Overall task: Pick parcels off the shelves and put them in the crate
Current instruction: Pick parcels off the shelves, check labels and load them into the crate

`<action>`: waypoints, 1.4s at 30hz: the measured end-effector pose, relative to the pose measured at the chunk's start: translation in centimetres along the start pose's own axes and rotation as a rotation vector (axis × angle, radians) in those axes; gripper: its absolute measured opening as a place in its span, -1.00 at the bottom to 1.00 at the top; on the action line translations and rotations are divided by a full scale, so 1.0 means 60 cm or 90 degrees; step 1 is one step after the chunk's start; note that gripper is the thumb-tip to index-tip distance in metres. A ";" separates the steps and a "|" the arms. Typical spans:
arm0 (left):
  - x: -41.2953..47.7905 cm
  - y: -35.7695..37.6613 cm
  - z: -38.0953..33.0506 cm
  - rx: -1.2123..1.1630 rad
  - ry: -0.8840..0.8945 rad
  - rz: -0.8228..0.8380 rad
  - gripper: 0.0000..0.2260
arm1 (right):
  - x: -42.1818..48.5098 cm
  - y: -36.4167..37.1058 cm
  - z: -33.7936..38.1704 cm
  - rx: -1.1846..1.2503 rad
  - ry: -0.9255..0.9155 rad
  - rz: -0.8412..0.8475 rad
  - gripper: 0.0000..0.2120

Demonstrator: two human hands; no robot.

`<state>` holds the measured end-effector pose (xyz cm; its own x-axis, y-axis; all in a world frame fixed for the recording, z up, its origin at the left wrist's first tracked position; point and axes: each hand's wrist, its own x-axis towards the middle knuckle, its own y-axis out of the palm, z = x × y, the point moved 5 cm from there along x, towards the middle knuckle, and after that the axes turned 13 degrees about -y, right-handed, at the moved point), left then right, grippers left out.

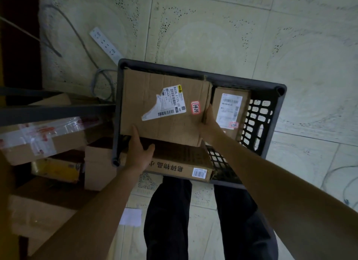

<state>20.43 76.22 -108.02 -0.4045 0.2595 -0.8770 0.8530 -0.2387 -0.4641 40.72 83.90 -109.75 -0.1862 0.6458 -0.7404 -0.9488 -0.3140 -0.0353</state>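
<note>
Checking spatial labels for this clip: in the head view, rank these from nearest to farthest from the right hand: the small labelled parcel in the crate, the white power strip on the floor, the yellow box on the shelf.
1. Small labelled parcel: in the crate, just right of the right hand.
2. White power strip: on the floor, beyond the crate's far left corner.
3. Yellow box: on the shelf, far left.

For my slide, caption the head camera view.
Both hands, left hand and right hand, lower a large cardboard box into the dark crate.

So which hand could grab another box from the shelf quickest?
Probably the left hand: the shelves are on its side. The right hand is wedged between the big box and the smaller box.
</note>
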 end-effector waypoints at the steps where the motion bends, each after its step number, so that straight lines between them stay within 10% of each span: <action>1: 0.001 -0.002 -0.002 0.037 -0.007 -0.009 -0.25 | 0.007 -0.009 0.001 -0.021 0.010 0.000 -0.35; 13: -0.180 -0.051 -0.103 0.082 0.093 -0.101 -0.77 | -0.216 -0.103 0.059 -0.582 -0.117 0.152 -0.37; 24: -0.667 -0.103 -0.095 0.064 0.277 -0.349 -0.46 | -0.588 -0.096 0.366 -0.960 -0.577 0.356 -0.31; 32: -0.833 -0.268 0.140 -0.012 0.242 -0.598 -0.62 | -0.772 0.088 0.438 -1.070 -0.794 0.434 -0.32; 42: -0.917 -0.212 0.656 -0.171 0.031 -0.520 -0.73 | -0.956 0.377 0.203 -1.111 -0.674 0.594 -0.35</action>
<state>18.88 28.16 -58.77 -0.9162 0.2950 -0.2712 0.3519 0.2687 -0.8966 26.83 48.19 -59.90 -0.9000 -0.1664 -0.4028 0.4353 -0.3872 -0.8128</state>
